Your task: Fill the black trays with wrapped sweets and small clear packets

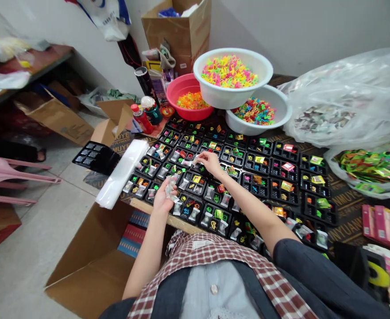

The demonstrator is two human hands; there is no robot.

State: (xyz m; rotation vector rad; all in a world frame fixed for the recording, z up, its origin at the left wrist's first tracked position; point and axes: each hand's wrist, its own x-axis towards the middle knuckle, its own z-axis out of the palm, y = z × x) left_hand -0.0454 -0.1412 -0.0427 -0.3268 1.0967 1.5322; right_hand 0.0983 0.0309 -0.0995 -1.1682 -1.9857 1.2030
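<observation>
The left hand [163, 199] curls its fingers [159, 189] closed around a bunch of small clear plastic bags [171, 187], just above the near edge of the wooden counter [184, 227]. The right hand [210, 162] pinches one small clear bag [195, 161] over black plastic compartment trays [229, 156] holding colourful pieces. A white plastic bowl [233, 99] of neon shapes stands beyond them.

Left hand [162, 199] held at the near edge of the work, palm up, fingers partly curled. Right hand [210, 162] extended farther out, thumb and fingers pinched together. Left forearm [147, 248] bare; right forearm [248, 208] bare, reaching diagonally from the right, dark sleeve [286, 252] ending near the elbow.
</observation>
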